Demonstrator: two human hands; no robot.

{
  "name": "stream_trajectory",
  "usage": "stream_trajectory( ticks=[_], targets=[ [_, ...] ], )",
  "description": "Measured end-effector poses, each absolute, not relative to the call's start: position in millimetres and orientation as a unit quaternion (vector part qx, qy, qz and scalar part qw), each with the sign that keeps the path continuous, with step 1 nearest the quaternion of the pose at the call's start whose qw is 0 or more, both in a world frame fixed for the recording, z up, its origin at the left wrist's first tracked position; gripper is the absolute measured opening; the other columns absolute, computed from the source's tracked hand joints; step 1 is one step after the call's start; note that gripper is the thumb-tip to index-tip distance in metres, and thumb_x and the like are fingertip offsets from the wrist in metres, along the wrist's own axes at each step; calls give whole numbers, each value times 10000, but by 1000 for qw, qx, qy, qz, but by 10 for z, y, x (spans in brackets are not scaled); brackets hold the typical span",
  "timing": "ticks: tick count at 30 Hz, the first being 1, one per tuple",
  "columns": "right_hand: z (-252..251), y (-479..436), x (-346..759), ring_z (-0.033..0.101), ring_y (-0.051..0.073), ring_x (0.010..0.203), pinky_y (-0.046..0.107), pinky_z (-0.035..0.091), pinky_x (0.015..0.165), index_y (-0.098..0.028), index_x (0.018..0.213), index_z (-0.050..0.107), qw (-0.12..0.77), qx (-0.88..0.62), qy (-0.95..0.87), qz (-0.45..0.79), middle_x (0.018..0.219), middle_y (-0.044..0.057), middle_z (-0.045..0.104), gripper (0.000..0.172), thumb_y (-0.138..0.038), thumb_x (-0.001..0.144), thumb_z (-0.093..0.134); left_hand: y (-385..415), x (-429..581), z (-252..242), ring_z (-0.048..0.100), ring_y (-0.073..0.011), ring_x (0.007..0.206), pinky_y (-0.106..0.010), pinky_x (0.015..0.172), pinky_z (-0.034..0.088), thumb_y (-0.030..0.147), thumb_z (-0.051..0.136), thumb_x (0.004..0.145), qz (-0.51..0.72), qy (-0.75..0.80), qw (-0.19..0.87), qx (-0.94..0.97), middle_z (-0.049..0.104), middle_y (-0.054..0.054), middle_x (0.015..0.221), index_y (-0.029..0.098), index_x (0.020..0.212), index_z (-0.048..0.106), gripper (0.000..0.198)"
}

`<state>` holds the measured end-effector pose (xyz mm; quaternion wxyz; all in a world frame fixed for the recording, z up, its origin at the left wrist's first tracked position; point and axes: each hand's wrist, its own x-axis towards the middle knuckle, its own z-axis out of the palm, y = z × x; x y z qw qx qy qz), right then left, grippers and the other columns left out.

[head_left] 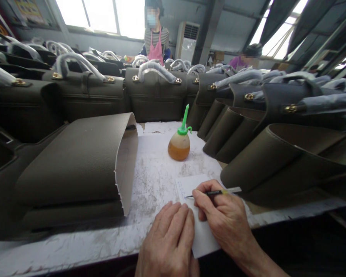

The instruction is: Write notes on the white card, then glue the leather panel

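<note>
On my head feed: dark olive leather-look bags with film-wrapped handles (pixel 158 98) line the far side of a worn white-topped worktable (pixel 154 173). A dark olive, open-ended bag body with a pale lining (pixel 75 154) lies on the table's left; open curved dark olive bag bodies (pixel 256 161) stand right. Beyond the bags I see a co-worker in a pink apron and striped top (pixel 156 48).

Near edge, center: left hand (pixel 170 238) palm down, fingers extended and together, over the left edge of a small white paper sheet (pixel 204 245); its underside is hidden from me. Right hand (pixel 226 215) pinches a slim black pen with a clear end (pixel 213 192), tip on the sheet by small marks. Just beyond the sheet: upright round translucent squeeze bottle, green nozzle, amber liquid (pixel 179 149).
</note>
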<state>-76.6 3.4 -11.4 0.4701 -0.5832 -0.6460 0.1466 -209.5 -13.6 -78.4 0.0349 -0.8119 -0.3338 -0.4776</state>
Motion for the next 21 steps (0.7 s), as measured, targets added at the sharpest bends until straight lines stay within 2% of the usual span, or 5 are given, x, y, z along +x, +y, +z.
stream_trajectory(
  ticks=[11, 17, 19, 21],
  targets=[
    [-123, 15, -763, 522, 56, 442, 158, 390, 461, -190, 438, 478, 477, -586, -637, 153, 576, -18, 571, 421, -260, 852, 500, -126, -2093, -808, 501, -255, 1133, -392, 965, 477, 116, 415, 708, -487, -326, 35, -810, 623, -124, 1119, 39, 1111, 589, 446],
    [-179, -82, -714, 498, 81, 420, 164, 382, 408, -192, 699, 564, 551, -576, -553, 244, 499, -45, 542, 251, -381, 865, 556, -113, -2122, -809, 498, -262, 1127, -405, 959, 482, 106, 419, 701, -479, -320, 30, -817, 616, -122, 1129, 47, 1126, 587, 460],
    [-167, -151, -695, 507, 84, 447, 163, 387, 416, -211, 767, 579, 561, -574, -553, 223, 506, -56, 535, 210, -375, 890, 538, -131, -2141, -788, 480, -258, 1151, -408, 982, 472, 88, 424, 702, -460, -324, 12, -827, 605, -121, 1154, 50, 1152, 572, 475],
    [-131, -244, -671, 545, 88, 505, 160, 440, 478, -235, 844, 605, 552, -569, -592, 140, 570, -52, 568, 139, -325, 907, 520, -148, -2160, -768, 463, -265, 1166, -424, 990, 471, 80, 431, 699, -446, -323, -2, -835, 593, -128, 1173, 46, 1173, 555, 491]
  ],
)
